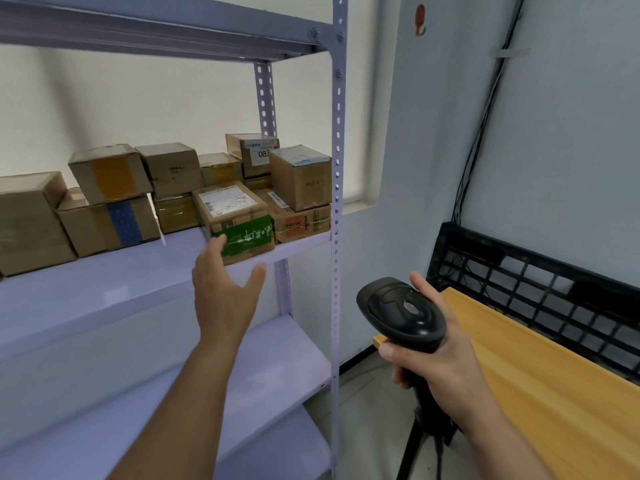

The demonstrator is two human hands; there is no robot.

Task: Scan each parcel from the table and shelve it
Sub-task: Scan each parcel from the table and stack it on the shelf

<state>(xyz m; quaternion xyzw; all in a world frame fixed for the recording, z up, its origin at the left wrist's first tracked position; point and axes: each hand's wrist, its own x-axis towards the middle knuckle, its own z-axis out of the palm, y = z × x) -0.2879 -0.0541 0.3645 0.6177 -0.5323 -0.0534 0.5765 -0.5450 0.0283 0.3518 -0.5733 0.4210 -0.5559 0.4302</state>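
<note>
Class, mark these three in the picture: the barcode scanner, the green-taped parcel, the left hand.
barcode scanner (403,308), head view, top of its black head.
green-taped parcel (247,235), head view, green tape on its front.
left hand (225,289), head view, back of the hand.

Shelf front open at centre left; boxes block back and right.

The middle shelf board (104,289) is bare along its front. Cardboard boxes (166,171) stack along the back, seemingly to the wall; a green-taped parcel (239,223) sits at the front edge near the upright post (336,202). Right of the post, the right hand (440,351) gripping a scanner (401,310) fills the gap before the table (519,375) and black crate (536,282).
</note>
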